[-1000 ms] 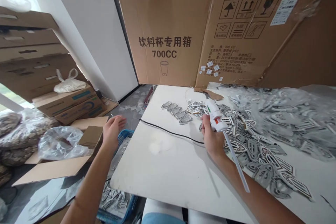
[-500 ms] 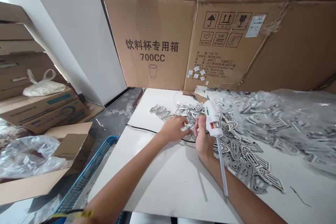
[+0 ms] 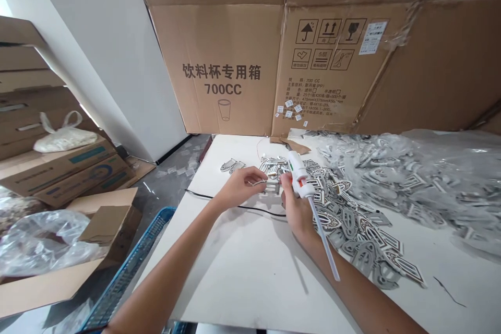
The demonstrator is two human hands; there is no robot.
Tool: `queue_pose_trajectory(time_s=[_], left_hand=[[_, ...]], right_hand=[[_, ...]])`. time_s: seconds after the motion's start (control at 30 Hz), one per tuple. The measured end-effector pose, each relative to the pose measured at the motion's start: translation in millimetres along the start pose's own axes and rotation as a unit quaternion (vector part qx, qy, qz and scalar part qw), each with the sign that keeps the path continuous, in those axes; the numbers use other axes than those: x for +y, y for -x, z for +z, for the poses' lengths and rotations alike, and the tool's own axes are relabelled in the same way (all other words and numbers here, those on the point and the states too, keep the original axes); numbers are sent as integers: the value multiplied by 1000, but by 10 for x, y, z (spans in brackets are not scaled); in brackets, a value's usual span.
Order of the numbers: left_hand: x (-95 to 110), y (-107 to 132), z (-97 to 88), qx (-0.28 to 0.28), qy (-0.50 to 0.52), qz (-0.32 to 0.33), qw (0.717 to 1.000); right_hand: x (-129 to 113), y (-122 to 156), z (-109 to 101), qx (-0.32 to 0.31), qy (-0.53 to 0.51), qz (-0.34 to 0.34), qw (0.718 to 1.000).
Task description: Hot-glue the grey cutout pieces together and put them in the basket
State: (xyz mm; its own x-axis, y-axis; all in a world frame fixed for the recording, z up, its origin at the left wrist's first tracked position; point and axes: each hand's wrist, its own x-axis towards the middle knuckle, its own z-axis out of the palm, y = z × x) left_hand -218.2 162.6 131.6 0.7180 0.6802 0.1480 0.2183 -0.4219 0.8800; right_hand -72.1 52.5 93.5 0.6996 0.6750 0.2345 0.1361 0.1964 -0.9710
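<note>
My left hand (image 3: 243, 186) pinches a small grey cut-out piece (image 3: 271, 187) with slots in it, held just above the white table. My right hand (image 3: 296, 209) is wrapped round a white hot glue gun (image 3: 298, 171), whose nozzle points away from me. From the gun's rear a long translucent glue stick (image 3: 325, 242) slants back over my right forearm. Behind the held piece lie several similar cut-outs (image 3: 270, 165). A large heap of grey and white patterned pieces (image 3: 352, 219) spreads to the right of the gun. A few more pieces (image 3: 232, 165) lie beyond my left hand.
A black cord (image 3: 258, 211) crosses the white table (image 3: 235, 271) under my wrists. Plastic-wrapped pieces (image 3: 422, 177) fill the table's right side. Tall cardboard (image 3: 235, 36) stands behind. On the left are a blue basket (image 3: 117, 271) and an open carton (image 3: 117, 224) with plastic.
My left hand has shifted slightly left and now shows a grey piece between its fingers. Fewer pieces lie at the table's far left. The glue gun has moved a little left.
</note>
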Motion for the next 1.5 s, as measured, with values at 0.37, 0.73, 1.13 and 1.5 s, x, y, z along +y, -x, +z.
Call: queue_pose_trajectory(time_s=[0.37, 0.73, 1.13, 1.5], left_hand=[[-175, 158, -114, 73, 60, -18, 995], [-68, 260, -218, -130, -229, 0, 965], [-85, 288, -214, -147, -206, -27, 967], [23, 217, -132, 5, 105, -45, 993]], right_hand=[[190, -18, 89, -73, -6, 23, 997], [163, -79, 63, -11, -52, 46, 998], [26, 140, 134, -66, -42, 42, 996], [95, 81, 171, -42, -99, 38, 993]])
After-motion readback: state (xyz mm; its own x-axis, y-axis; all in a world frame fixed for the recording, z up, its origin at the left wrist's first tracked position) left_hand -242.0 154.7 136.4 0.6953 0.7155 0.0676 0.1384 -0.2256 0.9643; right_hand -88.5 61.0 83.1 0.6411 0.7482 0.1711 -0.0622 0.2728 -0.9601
